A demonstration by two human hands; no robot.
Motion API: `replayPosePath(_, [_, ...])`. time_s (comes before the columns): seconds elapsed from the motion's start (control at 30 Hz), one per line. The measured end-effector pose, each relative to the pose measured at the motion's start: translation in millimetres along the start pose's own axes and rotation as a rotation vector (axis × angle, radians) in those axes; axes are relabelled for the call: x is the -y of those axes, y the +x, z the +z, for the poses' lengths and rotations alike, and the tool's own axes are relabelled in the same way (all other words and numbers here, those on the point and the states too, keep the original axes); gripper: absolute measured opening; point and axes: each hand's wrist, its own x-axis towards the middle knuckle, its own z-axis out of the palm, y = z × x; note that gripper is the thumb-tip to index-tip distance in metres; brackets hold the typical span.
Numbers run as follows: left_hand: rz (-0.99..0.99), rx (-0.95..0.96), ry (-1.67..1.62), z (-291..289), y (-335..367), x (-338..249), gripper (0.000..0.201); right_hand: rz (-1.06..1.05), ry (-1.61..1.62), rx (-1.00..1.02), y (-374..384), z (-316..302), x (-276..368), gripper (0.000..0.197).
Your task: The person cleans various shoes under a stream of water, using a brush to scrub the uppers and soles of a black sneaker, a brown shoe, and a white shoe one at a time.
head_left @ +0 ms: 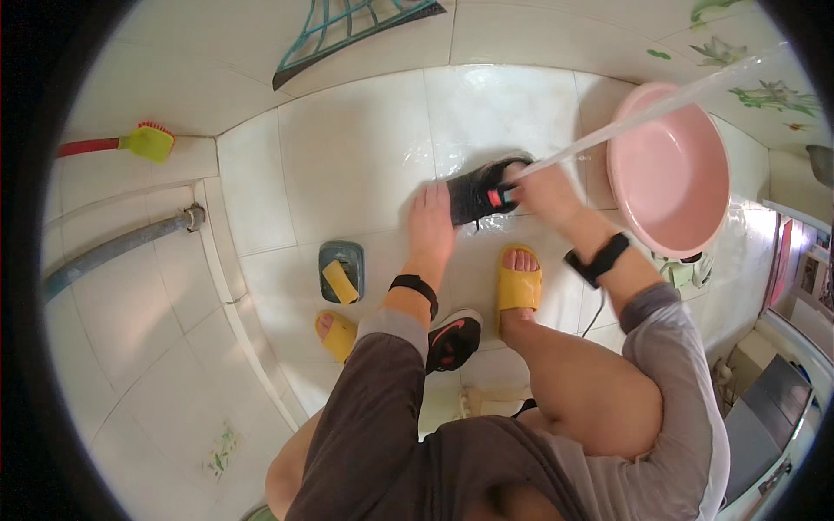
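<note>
On the wet tiled floor in front of me lies a black shoe (473, 198) with a red patch near its opening. My left hand (428, 217) is closed over its left end, fingers along the top. Over the opening at the other end is my right hand (546, 193), slightly blurred, its fingers curled around the end of a pale translucent hose (643, 117). The hose slants down from the upper right, and its very tip is hidden at the fingers. A second shoe (453, 340), black with red lines, sits between my feet.
A pink basin (673, 174) stands at the right by the wall. A yellow bar (340, 282) rests on a dark soap dish (352, 253) at the left. Beyond it are a yellow-green brush (149, 141) with a red handle and a grey pipe (122, 252). I wear yellow slippers (519, 291).
</note>
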Motion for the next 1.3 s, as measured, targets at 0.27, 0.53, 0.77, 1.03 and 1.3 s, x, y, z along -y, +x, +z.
replayPosePath(0.27, [-0.004, 0.033, 0.012, -4.0, -6.9, 0.3, 0.085, 0.231, 0.107, 0.130, -7.8, -47.1, -37.1, 0.025])
replayPosePath(0.53, [-0.007, 0.041, 0.008, -3.8, -6.5, 6.4, 0.082, 0.136, 0.028, 0.127, -10.6, -43.9, -3.6, 0.019])
replayPosePath(0.77, [-0.006, 0.029, 0.032, 8.6, -5.0, 9.3, 0.086, -0.061, 0.076, 0.029, -11.1, -14.3, 34.7, 0.023])
replayPosePath(1.03, [-0.002, 0.012, 0.044, 1.3, -2.7, -2.2, 0.087, 0.017, 0.040, -0.065, -15.6, -5.7, 3.9, 0.024])
replayPosePath(1.3, [-0.031, 0.043, -0.007, -2.2, -7.1, -0.8, 0.089, 0.199, -0.051, -0.063, -24.2, -40.3, -38.4, 0.024])
